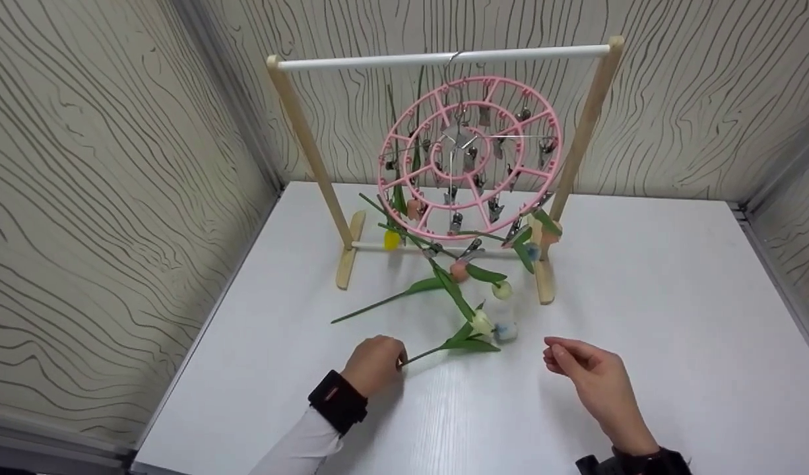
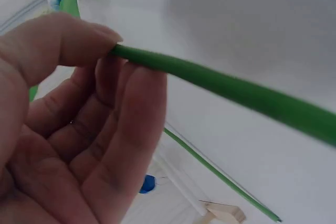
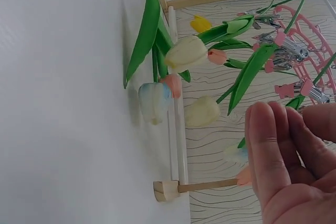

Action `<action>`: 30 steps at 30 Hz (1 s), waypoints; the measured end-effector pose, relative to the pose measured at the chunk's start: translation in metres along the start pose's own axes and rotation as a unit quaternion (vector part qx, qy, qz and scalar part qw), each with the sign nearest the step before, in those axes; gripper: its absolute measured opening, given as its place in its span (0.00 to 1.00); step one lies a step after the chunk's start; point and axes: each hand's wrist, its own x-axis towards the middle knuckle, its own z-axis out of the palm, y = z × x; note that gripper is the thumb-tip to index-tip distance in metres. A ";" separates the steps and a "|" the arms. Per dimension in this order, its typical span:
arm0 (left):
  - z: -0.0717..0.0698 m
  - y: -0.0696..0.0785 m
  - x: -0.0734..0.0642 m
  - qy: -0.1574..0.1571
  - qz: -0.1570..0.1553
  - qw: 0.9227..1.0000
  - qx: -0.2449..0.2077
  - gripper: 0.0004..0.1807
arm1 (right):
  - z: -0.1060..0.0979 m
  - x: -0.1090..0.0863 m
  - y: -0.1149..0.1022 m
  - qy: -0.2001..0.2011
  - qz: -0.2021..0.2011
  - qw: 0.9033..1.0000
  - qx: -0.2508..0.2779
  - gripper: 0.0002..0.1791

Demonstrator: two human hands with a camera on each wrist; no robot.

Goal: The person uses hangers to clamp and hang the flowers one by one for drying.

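My left hand (image 1: pixel 376 365) pinches the green stem (image 2: pixel 226 85) of an artificial tulip between thumb and fingers, low over the white table. That stem runs right to green leaves and a blue-and-white tulip head (image 1: pixel 507 331). A white tulip (image 1: pixel 482 323) overlaps its leaves, hanging downward from the pink round clip hanger (image 1: pixel 470 177). To the right, my right hand (image 1: pixel 596 379) is raised over the table with fingers loosely bent and nothing held. In the right wrist view, the blue-and-white head (image 3: pixel 154 103) stands in front of a peach tulip (image 3: pixel 175 85).
The hanger hooks on the white bar (image 1: pixel 378 61) of a wooden stand (image 1: pixel 579 142), with several metal clips on its rings. A yellow tulip (image 1: pixel 392 239), a pale yellow tulip (image 1: pixel 502 290) and peach tulips (image 1: pixel 551 231) hang about it. Patterned walls enclose the white table (image 1: pixel 662 284).
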 end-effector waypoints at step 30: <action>-0.029 0.104 -0.016 0.054 0.185 0.974 0.120 0.09 | 0.036 -0.024 0.004 0.046 -0.468 0.787 -0.399 0.16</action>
